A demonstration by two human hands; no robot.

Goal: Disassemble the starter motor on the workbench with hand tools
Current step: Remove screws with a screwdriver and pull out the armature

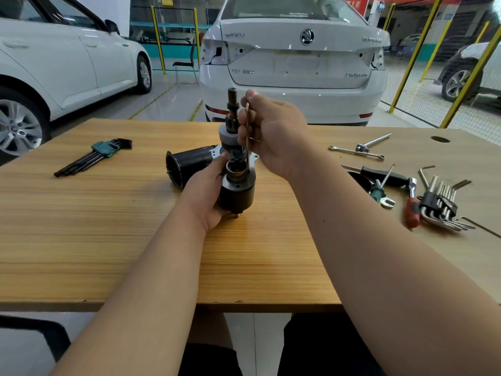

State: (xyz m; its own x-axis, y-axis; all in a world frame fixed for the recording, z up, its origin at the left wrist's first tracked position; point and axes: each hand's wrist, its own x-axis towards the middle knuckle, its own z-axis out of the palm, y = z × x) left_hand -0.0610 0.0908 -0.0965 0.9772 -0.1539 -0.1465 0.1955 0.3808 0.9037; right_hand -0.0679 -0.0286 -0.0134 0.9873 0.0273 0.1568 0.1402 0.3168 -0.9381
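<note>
The starter motor assembly stands upright over the middle of the wooden workbench. My left hand grips its black solenoid body from the left. A geared shaft rises from the top of the assembly. My right hand holds a thin metal lever that reaches down to the brass-coloured collar on the solenoid. A black cylindrical motor housing lies on its side just behind my left hand.
A green-holdered hex key set lies at the left. At the right are a spanner, a ratchet, screwdrivers, a red-handled tool and another hex key set. White cars stand beyond the bench.
</note>
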